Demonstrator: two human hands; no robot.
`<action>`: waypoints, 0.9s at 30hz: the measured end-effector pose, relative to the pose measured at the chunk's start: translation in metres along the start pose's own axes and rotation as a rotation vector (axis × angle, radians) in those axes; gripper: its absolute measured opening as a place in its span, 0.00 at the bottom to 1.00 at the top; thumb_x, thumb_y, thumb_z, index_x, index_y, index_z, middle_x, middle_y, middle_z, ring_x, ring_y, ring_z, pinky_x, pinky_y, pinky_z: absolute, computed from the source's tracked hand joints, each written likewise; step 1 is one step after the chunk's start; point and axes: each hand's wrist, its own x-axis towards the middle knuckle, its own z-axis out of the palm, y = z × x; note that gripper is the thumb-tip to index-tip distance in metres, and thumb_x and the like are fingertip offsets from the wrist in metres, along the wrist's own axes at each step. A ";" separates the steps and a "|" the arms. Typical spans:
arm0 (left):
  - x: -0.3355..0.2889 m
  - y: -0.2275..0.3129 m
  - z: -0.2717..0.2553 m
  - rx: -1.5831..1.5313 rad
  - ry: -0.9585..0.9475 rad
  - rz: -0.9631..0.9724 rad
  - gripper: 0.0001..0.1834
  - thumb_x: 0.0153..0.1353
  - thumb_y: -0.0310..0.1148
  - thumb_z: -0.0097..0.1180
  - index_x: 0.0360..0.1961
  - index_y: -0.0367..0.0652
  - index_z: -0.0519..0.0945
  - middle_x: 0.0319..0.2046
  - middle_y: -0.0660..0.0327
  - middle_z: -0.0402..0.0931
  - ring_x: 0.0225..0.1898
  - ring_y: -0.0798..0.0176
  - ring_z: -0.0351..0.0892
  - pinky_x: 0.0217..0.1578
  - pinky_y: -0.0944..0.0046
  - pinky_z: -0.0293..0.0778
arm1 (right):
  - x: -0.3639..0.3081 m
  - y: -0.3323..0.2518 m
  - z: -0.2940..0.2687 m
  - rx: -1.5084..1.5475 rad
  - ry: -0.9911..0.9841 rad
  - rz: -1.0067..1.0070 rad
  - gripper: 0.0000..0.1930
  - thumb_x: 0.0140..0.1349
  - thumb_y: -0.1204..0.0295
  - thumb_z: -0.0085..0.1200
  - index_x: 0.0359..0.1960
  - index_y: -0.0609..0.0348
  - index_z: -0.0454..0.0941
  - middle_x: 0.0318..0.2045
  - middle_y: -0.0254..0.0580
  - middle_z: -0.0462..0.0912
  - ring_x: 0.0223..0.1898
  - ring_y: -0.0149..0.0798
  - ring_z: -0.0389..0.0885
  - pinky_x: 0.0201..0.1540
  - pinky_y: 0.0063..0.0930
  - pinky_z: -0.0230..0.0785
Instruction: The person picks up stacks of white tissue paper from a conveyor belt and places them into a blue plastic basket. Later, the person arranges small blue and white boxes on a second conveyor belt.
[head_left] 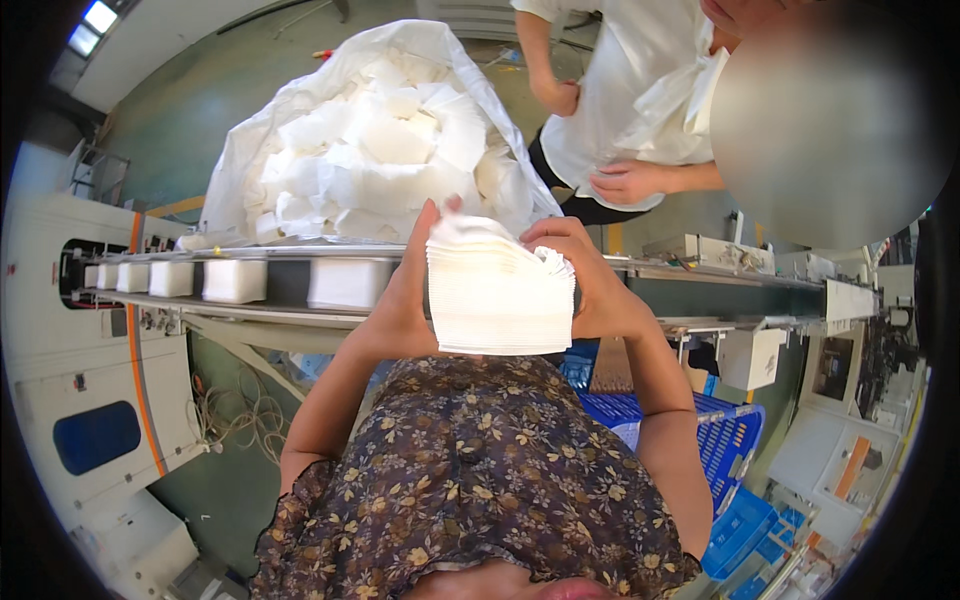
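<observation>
Between my two hands I hold up a thick stack of white folded paper tissues (500,305), its layered edges facing me. My left hand (405,285) is closed along the stack's left side, with fingertips blurred near the top. My right hand (595,285) grips the right side, its fingers bent over the upper right corner. The top sheets there look crumpled and bent up. Behind and below the stack runs a conveyor belt (288,283). On it, to the left of my hands, stands a row of similar white stacks, the closest being a blurred stack (347,283).
Beyond the conveyor stands a large white bag (240,165) full of crumpled paper scraps. A person in a white shirt (650,95) stands at the far right. A white machine (90,370) is at the left end. Blue crates (735,450) sit low at right.
</observation>
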 end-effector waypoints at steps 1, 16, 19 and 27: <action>-0.006 -0.004 -0.002 -0.034 0.044 0.008 0.76 0.30 0.40 0.84 0.74 0.40 0.41 0.68 0.48 0.55 0.69 0.49 0.59 0.66 0.55 0.58 | 0.006 0.003 0.004 0.026 0.015 -0.015 0.43 0.41 0.69 0.74 0.61 0.56 0.64 0.58 0.47 0.68 0.60 0.48 0.67 0.62 0.39 0.60; -0.046 -0.010 -0.016 0.213 0.358 -0.221 0.42 0.37 0.33 0.80 0.55 0.36 0.72 0.48 0.56 0.75 0.50 0.59 0.77 0.52 0.61 0.73 | 0.035 0.046 0.047 0.410 0.050 0.276 0.60 0.38 0.68 0.75 0.74 0.56 0.49 0.65 0.47 0.65 0.64 0.42 0.66 0.69 0.38 0.54; -0.056 0.000 -0.024 0.416 0.385 -0.177 0.47 0.34 0.45 0.82 0.55 0.37 0.73 0.51 0.50 0.76 0.54 0.49 0.76 0.56 0.53 0.71 | 0.033 0.071 0.044 0.316 -0.040 0.102 0.50 0.47 0.65 0.70 0.71 0.60 0.55 0.65 0.49 0.66 0.64 0.44 0.67 0.68 0.40 0.57; -0.063 -0.014 -0.053 -0.154 0.873 -0.196 0.17 0.74 0.34 0.43 0.56 0.35 0.74 0.40 0.60 0.76 0.44 0.67 0.76 0.52 0.64 0.71 | 0.073 0.185 0.066 0.476 0.087 0.782 0.32 0.70 0.55 0.52 0.63 0.74 0.64 0.44 0.49 0.82 0.44 0.38 0.83 0.47 0.32 0.76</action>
